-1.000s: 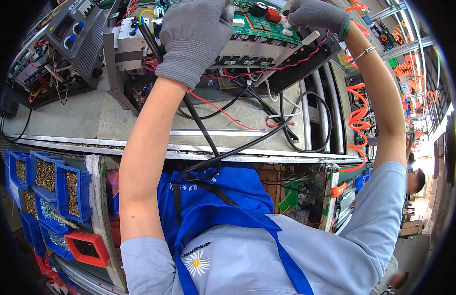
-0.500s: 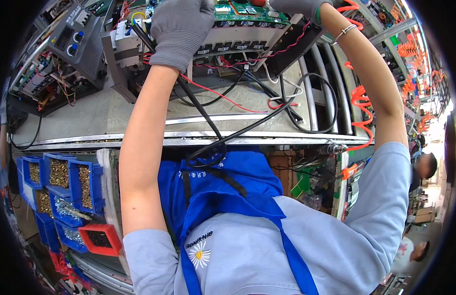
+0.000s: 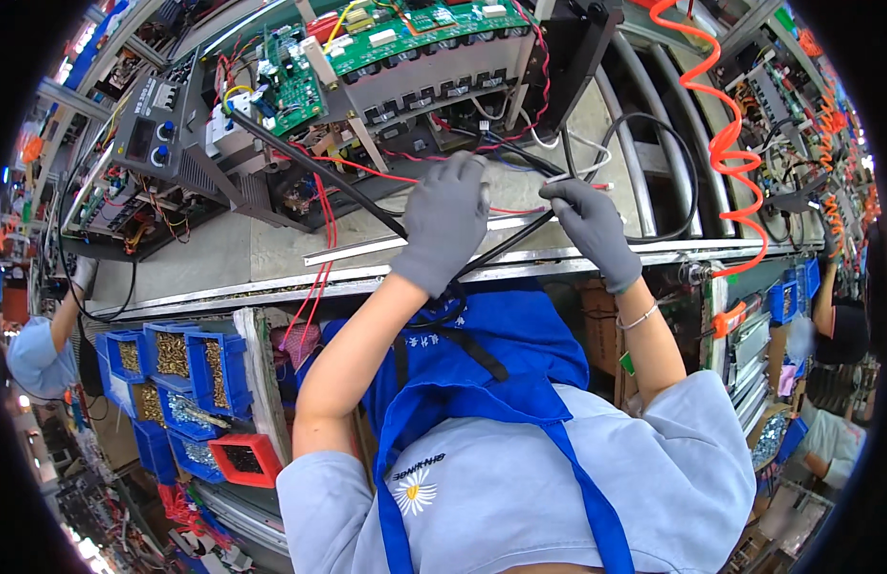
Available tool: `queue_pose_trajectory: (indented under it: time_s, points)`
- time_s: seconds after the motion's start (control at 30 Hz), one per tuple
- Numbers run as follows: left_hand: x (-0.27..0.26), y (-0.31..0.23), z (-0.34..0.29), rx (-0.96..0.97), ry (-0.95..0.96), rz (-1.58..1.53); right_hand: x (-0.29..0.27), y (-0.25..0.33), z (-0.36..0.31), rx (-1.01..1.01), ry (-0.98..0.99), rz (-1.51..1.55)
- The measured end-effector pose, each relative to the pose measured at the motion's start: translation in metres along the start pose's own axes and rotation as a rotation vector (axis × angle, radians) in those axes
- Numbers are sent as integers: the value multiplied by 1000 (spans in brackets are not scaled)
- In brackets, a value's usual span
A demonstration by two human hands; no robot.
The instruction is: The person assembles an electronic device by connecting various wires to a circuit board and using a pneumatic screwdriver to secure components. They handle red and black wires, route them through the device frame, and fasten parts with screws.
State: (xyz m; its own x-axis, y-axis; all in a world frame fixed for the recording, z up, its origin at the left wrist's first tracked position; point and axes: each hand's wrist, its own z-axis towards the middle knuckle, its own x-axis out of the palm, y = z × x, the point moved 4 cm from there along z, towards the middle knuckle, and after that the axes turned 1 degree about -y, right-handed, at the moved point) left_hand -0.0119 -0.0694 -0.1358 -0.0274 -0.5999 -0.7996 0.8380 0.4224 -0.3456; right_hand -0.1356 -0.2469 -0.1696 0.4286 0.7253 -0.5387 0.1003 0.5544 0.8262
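My left hand (image 3: 450, 222), in a grey glove, is over the near edge of the bench with its fingers curled. Its palm side is hidden, so what it grips does not show. To its right my right hand (image 3: 595, 228), gloved alike, pinches a black cable (image 3: 509, 243) between thumb and fingers. That cable slopes down leftward behind my left hand. Beyond my hands stands an opened metal-framed device with a green circuit board (image 3: 396, 50) on top. A thick black cable (image 3: 343, 187) and red wires (image 3: 327, 215) trail out of the device towards me.
A grey control-panel unit (image 3: 156, 143) with blue knobs stands left. Blue bins (image 3: 171, 356) of small metal parts and a red tray (image 3: 244, 460) sit below the bench edge. Steel rollers (image 3: 668, 143) and a coiled orange hose (image 3: 731, 158) lie right. Other people are at both sides.
Both hands have come back from the device's top towards me, down to the cables at the bench edge. The view has shifted, and red wires now hang over the edge.
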Motion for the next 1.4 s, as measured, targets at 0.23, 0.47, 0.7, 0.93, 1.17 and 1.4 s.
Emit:
queue_pose_trajectory:
  time_s: [0.23, 0.47, 0.7, 0.93, 1.17, 1.4]
  points:
    - [87, 52, 27, -535, 226, -510, 14, 21, -12, -350, -5, -372]
    - [46, 16, 41, -274, 481, -464, 26, 8, -6, -137, 64, -347]
    - [-27, 11, 22, -553, 241, -804, 12, 20, 44, -300, -273, -376]
    - [-50, 24, -16, -607, 195, -602, 26, -3, 82, -96, -163, -626]
    - [-44, 11, -33, -519, 116, -378, 21, -42, 99, 54, -25, -794]
    - [-48, -2, -14, -308, -157, -242, -15, -26, 124, 314, 168, 320]
